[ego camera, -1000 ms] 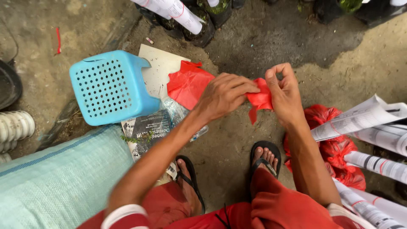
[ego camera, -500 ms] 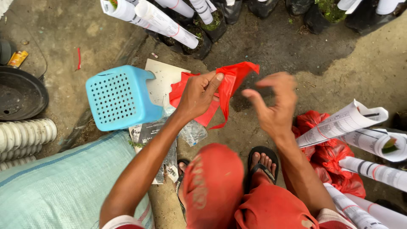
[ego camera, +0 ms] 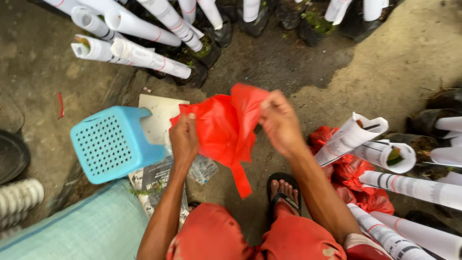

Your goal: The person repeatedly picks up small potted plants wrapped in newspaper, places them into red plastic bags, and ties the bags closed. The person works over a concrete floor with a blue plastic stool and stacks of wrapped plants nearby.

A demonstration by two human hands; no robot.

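**Red bag pulled open over bare ground**

Head view: damp dirt ground, ringed by paper-wrapped seedling pots (ego camera: 144, 55). A light blue plastic stool (ego camera: 113, 149) lies tipped at left, beside a pale green sack (ego camera: 82, 231). Both hands hold a red plastic bag (ego camera: 226, 127) above the knees. The left hand (ego camera: 184, 139) pinches its left edge with closed fingers; the right hand (ego camera: 279, 123) grips its upper right edge.
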